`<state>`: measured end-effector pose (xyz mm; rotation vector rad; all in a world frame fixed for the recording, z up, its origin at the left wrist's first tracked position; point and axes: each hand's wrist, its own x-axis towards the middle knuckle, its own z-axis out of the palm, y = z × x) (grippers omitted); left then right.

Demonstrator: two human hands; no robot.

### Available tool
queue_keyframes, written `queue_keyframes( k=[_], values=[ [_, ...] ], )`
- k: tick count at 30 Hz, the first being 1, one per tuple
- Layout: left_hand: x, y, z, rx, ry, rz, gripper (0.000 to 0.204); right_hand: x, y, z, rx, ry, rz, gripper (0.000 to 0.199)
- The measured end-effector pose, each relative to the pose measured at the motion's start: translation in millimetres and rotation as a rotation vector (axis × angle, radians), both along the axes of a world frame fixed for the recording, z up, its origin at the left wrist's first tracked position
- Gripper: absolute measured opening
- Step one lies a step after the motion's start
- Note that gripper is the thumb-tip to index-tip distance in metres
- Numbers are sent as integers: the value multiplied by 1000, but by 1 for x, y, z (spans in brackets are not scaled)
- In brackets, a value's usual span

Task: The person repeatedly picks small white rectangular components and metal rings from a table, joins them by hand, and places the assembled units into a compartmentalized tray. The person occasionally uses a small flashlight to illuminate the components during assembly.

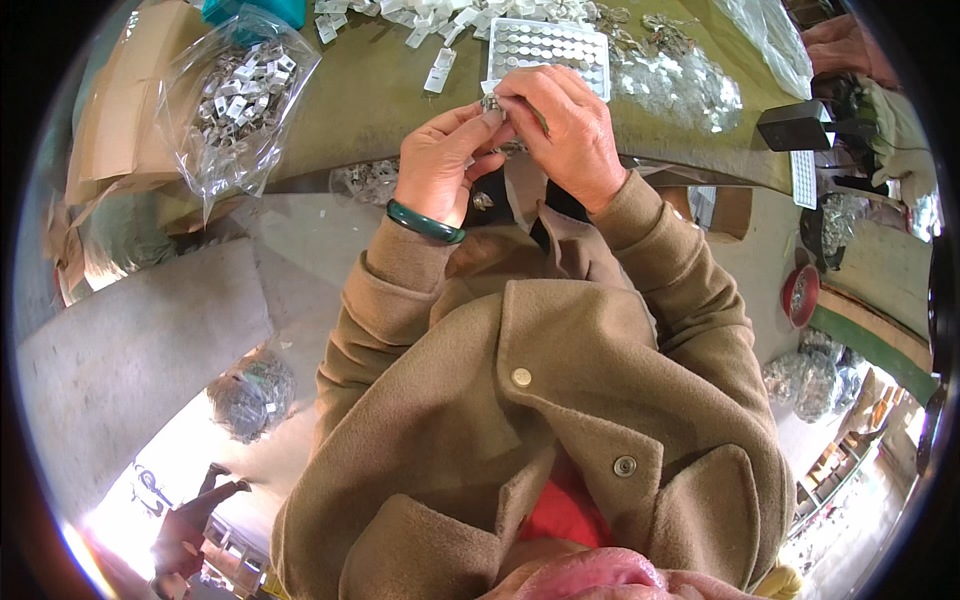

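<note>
My left hand (440, 155), with a dark green bangle on its wrist, pinches a small shiny metal piece (491, 102) between thumb and fingertips. My right hand (568, 125) meets it there, thumb and forefinger closed on the same piece. The fingers hide most of the piece, so its exact kind does not show. Just beyond the hands lies a clear plastic tray (606, 62) holding rows of small round silvery discs. A white tag-like plastic piece (438, 70) rests on the olive table (390, 110) to the left of the tray.
Many white plastic pieces (430, 15) are heaped along the far side. On the left, a clear bag (245, 110) of small metal-and-white parts sits beside a cardboard box (130, 90). Clear plastic pieces (680, 90) spread to the right, near a black box-shaped object (795, 128).
</note>
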<state>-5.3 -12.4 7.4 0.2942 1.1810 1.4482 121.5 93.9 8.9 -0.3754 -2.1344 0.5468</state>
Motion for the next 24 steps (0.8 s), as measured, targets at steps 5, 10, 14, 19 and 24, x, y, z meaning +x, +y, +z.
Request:
queue_keyframes(
  k=[5,10,14,19,24],
  values=[
    [11,-1,-1,59,28,88,34,7,1,4,99,-49,43,14],
    [24,-1,-1,124,174,137,35,11,3,6,-37,-67,68,14],
    [24,-3,2,152,229,132,36,14,6,5,-646,-13,59,30],
    [18,-4,9,36,80,86,30,13,-1,6,-1005,-48,76,30],
    [20,-6,9,-6,15,1,29,12,-13,8,-999,-55,90,34]
  ],
)
